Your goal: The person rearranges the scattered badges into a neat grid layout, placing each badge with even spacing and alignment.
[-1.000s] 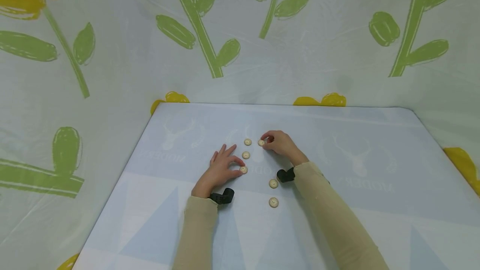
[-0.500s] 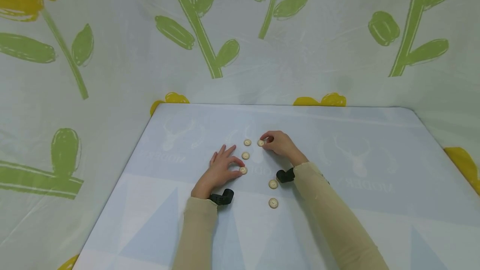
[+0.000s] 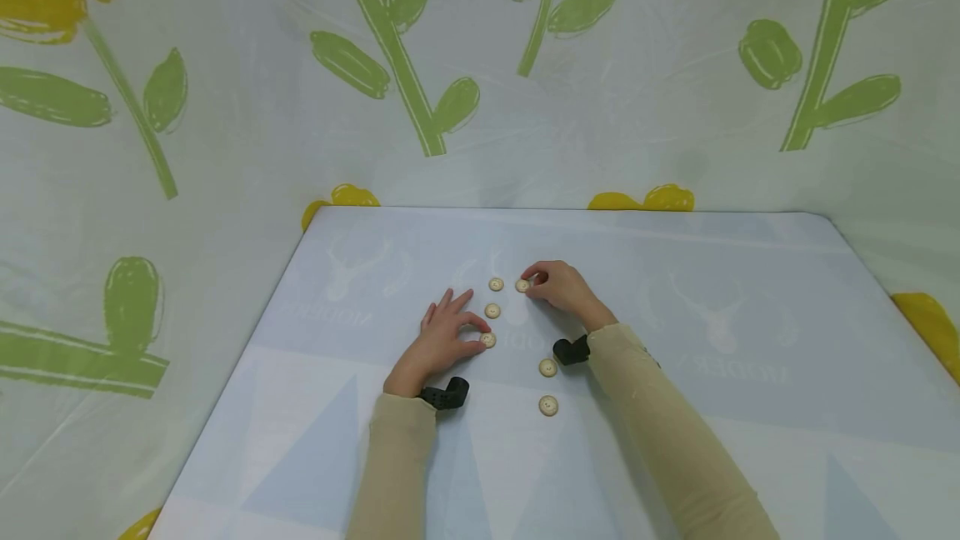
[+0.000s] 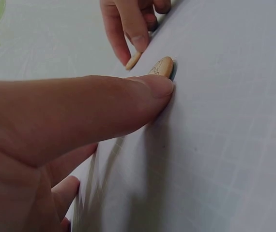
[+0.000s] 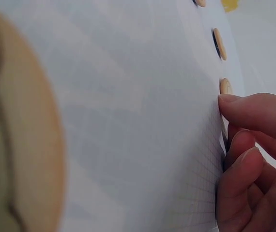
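My left hand [image 3: 437, 342] pinches a small round wooden disc [image 3: 488, 340] between thumb and index finger on the table, its other fingers spread. In the left wrist view, dark lines mark the face of that disc [image 4: 163, 66], and the thumb hides part of it. Farther back, my right hand [image 3: 564, 291] holds another disc [image 3: 522, 285] by its edge with thumb and index finger. Two more discs lie between the hands, a middle one [image 3: 492, 311] and a far one [image 3: 496, 283]. In the right wrist view, the thumb partly covers the held disc [image 5: 226, 87].
Near the right forearm lie two further discs, one [image 3: 548, 367] beside the black wrist camera [image 3: 572, 350] and one [image 3: 548, 406] closer to the front. A pale patterned cloth covers the table [image 3: 300, 432]. Behind it hangs a flower-print curtain [image 3: 630, 107].
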`<state>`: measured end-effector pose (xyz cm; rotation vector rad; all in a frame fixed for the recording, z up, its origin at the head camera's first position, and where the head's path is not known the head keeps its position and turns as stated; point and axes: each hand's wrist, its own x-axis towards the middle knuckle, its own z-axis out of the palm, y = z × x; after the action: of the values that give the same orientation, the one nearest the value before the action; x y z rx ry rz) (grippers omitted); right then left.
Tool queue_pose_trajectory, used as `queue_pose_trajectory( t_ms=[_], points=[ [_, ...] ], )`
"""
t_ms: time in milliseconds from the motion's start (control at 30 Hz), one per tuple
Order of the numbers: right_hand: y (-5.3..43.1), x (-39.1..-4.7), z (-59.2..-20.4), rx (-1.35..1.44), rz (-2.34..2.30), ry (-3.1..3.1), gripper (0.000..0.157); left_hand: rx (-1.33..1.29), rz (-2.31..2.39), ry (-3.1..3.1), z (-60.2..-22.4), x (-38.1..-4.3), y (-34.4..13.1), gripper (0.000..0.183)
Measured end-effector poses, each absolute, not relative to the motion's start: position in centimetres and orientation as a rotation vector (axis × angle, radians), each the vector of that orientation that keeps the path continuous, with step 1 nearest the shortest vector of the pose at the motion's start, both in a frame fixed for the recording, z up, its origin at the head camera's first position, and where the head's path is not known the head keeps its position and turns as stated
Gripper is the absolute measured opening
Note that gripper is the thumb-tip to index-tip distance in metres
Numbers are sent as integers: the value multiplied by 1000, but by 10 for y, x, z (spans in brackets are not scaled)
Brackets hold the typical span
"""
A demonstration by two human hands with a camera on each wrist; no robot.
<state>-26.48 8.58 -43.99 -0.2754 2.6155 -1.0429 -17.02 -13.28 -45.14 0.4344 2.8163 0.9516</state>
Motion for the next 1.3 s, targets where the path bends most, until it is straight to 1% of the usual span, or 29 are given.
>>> queue_pose_trajectory(
  t_ms=[467,1033,1133,1300],
  points=[
    [85,-267,-442,-245,-1014,2633,24,429,946,2807,-450,-171,-132,15],
    [86,-264,-439,-243,-1013,2639,22,435,957,2804,-451,-171,-132,15],
    [86,-264,-439,-273,-1020,2632,24,432,954,2802,-452,-171,-133,15],
    [89,-264,-437,-310,-1049,2580,32,436,953,2806,-453,-171,-134,15]
  ],
)
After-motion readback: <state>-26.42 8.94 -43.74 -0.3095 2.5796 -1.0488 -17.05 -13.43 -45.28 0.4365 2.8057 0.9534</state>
